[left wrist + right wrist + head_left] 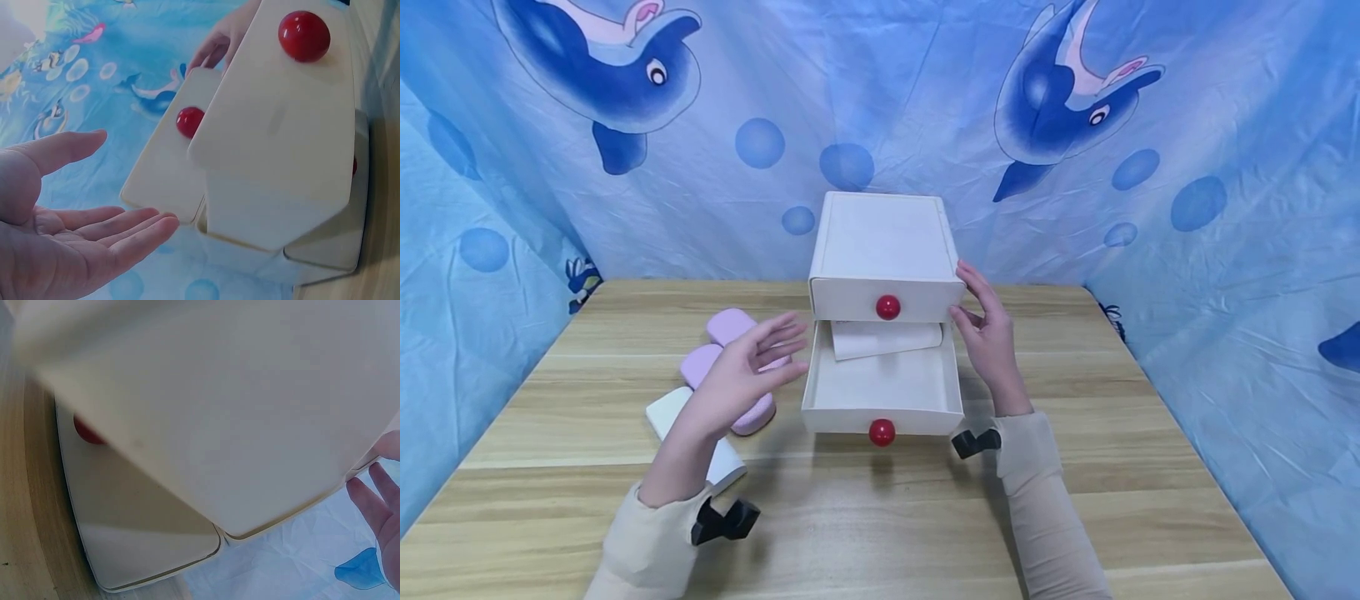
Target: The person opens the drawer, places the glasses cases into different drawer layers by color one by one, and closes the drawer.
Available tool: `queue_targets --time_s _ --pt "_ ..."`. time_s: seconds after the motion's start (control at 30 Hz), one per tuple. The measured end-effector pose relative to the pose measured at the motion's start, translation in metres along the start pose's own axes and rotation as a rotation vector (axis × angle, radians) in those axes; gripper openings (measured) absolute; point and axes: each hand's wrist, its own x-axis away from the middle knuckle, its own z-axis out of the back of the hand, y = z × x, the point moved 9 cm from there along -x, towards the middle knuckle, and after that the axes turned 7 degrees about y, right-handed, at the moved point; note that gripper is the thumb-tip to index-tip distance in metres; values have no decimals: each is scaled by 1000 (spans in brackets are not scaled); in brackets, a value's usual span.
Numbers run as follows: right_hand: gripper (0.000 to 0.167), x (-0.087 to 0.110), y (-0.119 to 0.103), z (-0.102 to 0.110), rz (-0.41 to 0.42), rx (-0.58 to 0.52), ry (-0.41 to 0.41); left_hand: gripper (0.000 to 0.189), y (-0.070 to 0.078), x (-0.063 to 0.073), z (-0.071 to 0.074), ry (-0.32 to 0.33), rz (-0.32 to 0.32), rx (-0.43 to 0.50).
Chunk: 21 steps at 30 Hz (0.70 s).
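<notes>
So the main thing here is a white three-drawer cabinet standing toward the back of the tabletop, knobs facing the person. Makes sense to me, since the drawers have room to slide out that way. The middle drawer is the one that's out; the top drawer and bottom drawer are closed. The red ball knobs stick out so there's something easy to grab.

Inside the open one, a white folded-looking piece lies a bit crooked at the back, partly under the top drawer. Paper or cloth? Can't tell.

Hands are apart, neither clamped on anything. The right hand has fingers and thumb against the cabinet's right edge, up by the top drawer. My guess is that's to steady it, since a drawer hanging out like that could make it tip or scoot. The left hand is empty, fingers stretched out, just beside the open drawer's left side; doesn't look like it's touching.

Below that hand, some rounded lavender pieces are bunched with a white slab, probably parked left to keep them out of the drawer's path. Blue dolphin curtain hangs behind everything.
</notes>
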Motion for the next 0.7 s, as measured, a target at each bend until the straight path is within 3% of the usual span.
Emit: queue_targets --time_s 0.27,0.57,0.7 --pt "51 0 -1 -1 -11 -7 -2 64 -6 9 28 58 18 -4" --pt "53 0 -1 0 -8 4 -5 65 -18 16 47 102 31 -13" --pt "53 1 -1 0 -12 7 -6 66 -22 18 57 122 7 13"
